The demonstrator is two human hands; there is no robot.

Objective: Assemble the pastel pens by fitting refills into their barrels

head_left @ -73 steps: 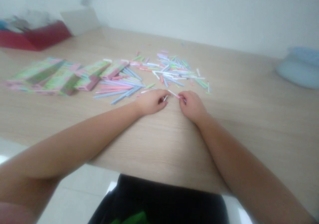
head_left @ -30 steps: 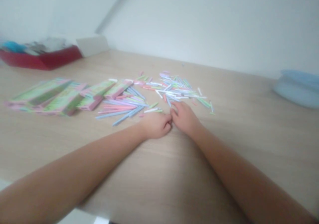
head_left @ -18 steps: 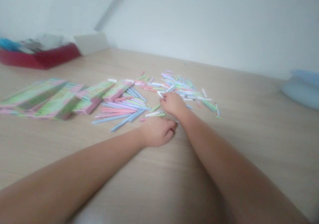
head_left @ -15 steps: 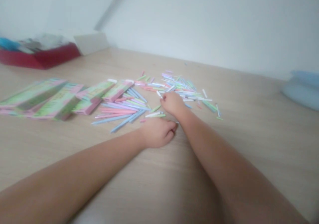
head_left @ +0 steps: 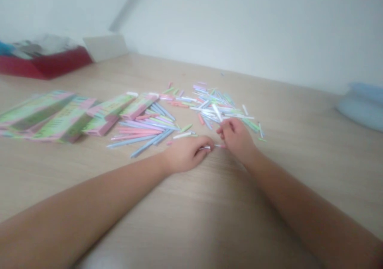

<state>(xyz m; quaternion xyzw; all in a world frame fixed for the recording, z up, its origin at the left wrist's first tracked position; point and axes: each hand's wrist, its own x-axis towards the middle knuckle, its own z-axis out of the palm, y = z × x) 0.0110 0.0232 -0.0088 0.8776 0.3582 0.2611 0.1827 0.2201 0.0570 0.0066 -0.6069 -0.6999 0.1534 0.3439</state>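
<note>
Boxes [head_left: 64,119] pink/grn; sticks [head_left: 140,132] blue/pink/wht; tray [head_left: 62,61] dk red.

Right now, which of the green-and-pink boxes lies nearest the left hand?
The rightmost box, beside the coloured sticks; the other boxes lie farther from the left hand.

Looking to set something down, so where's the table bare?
On the right, the table is bare between the right forearm and the pale blue object. Nearer you, another bare patch lies between that forearm and the left forearm. Crowded: ahead and left, where short sticks, longer sticks and pink-green boxes cluster.
</note>
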